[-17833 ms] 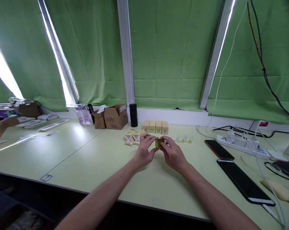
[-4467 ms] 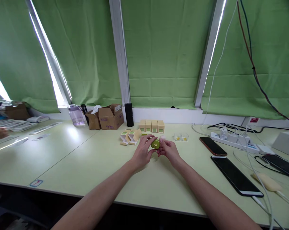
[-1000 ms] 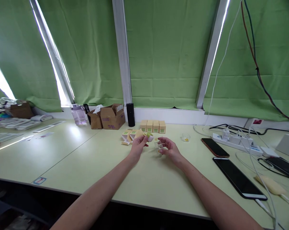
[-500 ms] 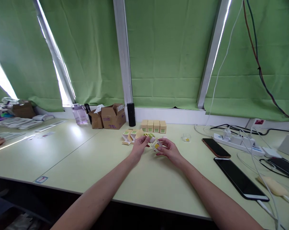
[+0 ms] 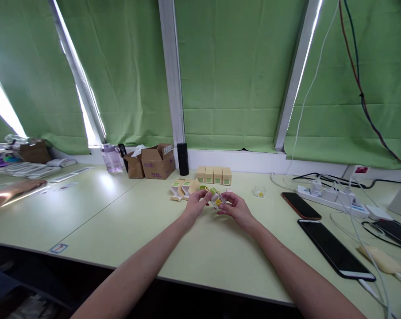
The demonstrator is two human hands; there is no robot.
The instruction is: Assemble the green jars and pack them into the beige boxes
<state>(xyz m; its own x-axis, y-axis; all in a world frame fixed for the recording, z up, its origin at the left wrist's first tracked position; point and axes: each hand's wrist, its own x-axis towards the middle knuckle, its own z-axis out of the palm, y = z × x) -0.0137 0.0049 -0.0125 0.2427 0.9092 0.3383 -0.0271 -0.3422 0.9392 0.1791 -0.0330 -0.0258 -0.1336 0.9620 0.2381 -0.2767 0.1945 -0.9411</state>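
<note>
Over the middle of the table, my right hand (image 5: 234, 206) is closed around a small clear plastic case (image 5: 221, 205) with a yellow mark on it. My left hand (image 5: 197, 203) pinches a small green-and-white piece (image 5: 213, 191) that sits at the mouth of the case, partly inside it; its exact kind is too small to tell. Behind my left hand lie opened card boxes (image 5: 183, 188) with green squares. A row of several closed card boxes (image 5: 213, 175) stands just beyond. To the right rests another small clear case (image 5: 259, 192) with a yellow mark.
Two phones, one smaller (image 5: 300, 205) and one larger (image 5: 336, 249), lie at the right near a white power strip (image 5: 333, 200) and cables. Cardboard cartons (image 5: 157, 164), a black cylinder (image 5: 183, 159) and a lilac bottle (image 5: 112, 159) stand at the back. Another person's arm (image 5: 14, 192) reaches in at far left.
The green-and-white piece has moved right and down into the mouth of the clear case. The other person's arm at the left has come further over the table.
</note>
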